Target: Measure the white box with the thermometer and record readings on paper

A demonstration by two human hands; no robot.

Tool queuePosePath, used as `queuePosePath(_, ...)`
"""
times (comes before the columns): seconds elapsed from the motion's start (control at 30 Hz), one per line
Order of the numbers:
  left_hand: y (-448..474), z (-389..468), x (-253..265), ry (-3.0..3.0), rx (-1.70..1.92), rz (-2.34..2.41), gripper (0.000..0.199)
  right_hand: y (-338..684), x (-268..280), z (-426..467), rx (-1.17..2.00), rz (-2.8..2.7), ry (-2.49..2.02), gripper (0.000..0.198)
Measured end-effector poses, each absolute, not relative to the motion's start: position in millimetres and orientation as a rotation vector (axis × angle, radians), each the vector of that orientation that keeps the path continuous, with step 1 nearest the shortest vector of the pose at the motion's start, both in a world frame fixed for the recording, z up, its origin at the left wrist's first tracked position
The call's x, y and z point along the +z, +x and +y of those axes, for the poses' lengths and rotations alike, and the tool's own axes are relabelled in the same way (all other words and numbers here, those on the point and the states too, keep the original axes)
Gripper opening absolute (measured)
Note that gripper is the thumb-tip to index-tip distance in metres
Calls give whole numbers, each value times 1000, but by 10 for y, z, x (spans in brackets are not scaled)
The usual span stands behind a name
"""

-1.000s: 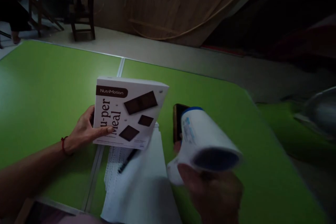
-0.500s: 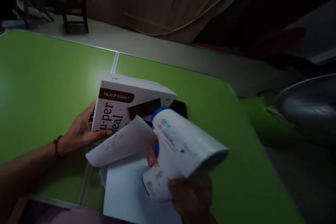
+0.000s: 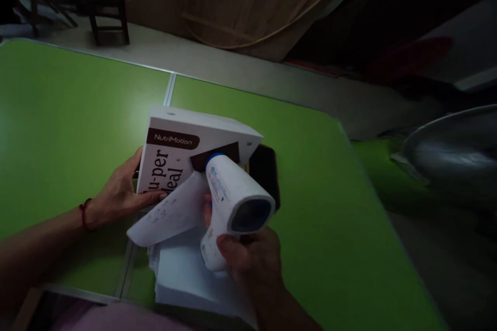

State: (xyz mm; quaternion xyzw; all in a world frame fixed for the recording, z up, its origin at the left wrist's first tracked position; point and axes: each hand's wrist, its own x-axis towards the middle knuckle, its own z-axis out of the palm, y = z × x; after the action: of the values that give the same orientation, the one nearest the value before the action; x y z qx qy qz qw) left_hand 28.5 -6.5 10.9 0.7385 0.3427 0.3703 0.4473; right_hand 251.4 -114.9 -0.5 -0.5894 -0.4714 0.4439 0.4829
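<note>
My left hand (image 3: 114, 194) grips the lower left side of a white box (image 3: 217, 126) marked "NutriMotion", thumb across its front. In my right hand (image 3: 256, 253) is a white and blue infrared thermometer (image 3: 229, 186), its fingers wrapped round the handle. The thermometer's dark screen faces me and its blue nose points at the box. A curled sheet of paper (image 3: 169, 212) with handwriting rises between the box and the thermometer. Below it lies a stack of white paper (image 3: 186, 269), partly hidden by my right hand.
Behind the thermometer, a dark phone-like object (image 3: 267, 170) lies right of the box. The green table (image 3: 310, 165) has a metal seam (image 3: 170, 90). Beyond it stand a dark wooden chair (image 3: 108, 10) and a wooden panel (image 3: 240, 0). A shiny rounded object (image 3: 462, 150) sits at right.
My right hand has brought the thermometer left and turned it, so its screen now faces me. The left hand and the box have hardly moved.
</note>
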Motion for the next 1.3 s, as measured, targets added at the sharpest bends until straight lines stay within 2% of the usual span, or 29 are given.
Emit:
queuePosePath(0.23,291,-57,117,1871,925,862,61,2515,15,-1139,1166,-1086,-1398,12)
queuePosePath(0.43,291,-38,101,1895,932,833,63,2508,-10,-1138,1059,-1127,-1398,8)
queuePosePath(0.83,281,-50,91,1887,914,842,66,2486,-1,-1138,1131,-1025,-1336,18)
queuePosePath(1.0,258,-70,103,1861,933,854,65,2549,214,-979,889,-903,-1019,50)
queuePosePath(1.03,251,-73,108,1857,929,851,64,2579,266,-917,806,-844,-973,52)
queuePosePath(1.2,217,-72,114,1856,902,879,58,2736,276,-631,363,-670,-1016,50)
queuePosePath(1.3,201,-71,110,1861,906,958,59,2799,117,-607,436,-679,-1219,39)
